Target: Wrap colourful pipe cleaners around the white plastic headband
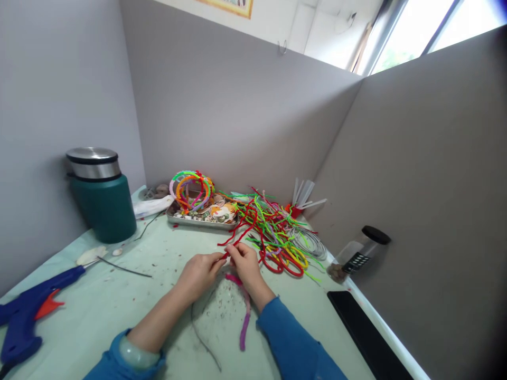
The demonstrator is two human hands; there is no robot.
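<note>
My left hand (pixel 202 272) and my right hand (pixel 246 266) meet over the middle of the table, fingertips pinched together on a red pipe cleaner (pixel 225 255). Part of it is hidden by the fingers. Below my right hand lies a pink and purple pipe cleaner (pixel 244 327), partly covered by the hand. A thin grey wire (pixel 204 343) trails on the table beneath my left wrist. Just beyond my right hand, a tangled heap of coloured pipe cleaners (pixel 273 216) spreads out, with red-handled scissors (pixel 291 264) at its near edge.
At left stand a green flask (pixel 105 206) and a blue glue gun (pixel 35 306). A metal tray (pixel 202 222) at the back holds shells and coloured rings (pixel 192 190). To the right are a clear jar (pixel 358 250) and a black flat object (pixel 364 332). Grey partitions (pixel 237 105) enclose the table.
</note>
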